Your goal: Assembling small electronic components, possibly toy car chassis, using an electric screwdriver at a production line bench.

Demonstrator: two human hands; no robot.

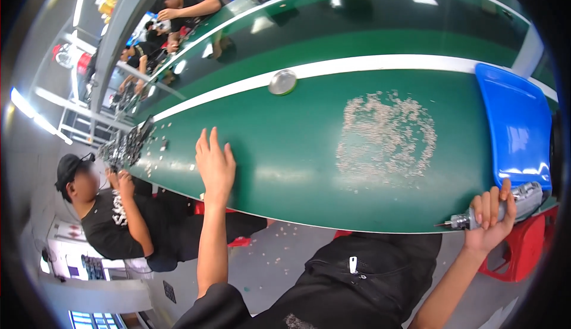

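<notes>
My right hand (491,213) is closed round a grey electric screwdriver (526,197) at the near right edge of the green table; its thin bit points left. My left hand (215,164) hovers over or rests on the table's left part, fingers stretched and holding nothing; I cannot tell if it touches the surface. Between the hands, many small pale pieces (386,133) lie spread in a loose patch on the green tabletop (285,162). They are too small to name. A blue plastic tray (518,127) stands just beyond the screwdriver.
A round shiny metal dish (282,82) sits by the white far strip. At the left, a co-worker (119,222) in black works beside a pile of dark parts (128,145). A red stool (514,249) is below the table's right end. Other people work farther back.
</notes>
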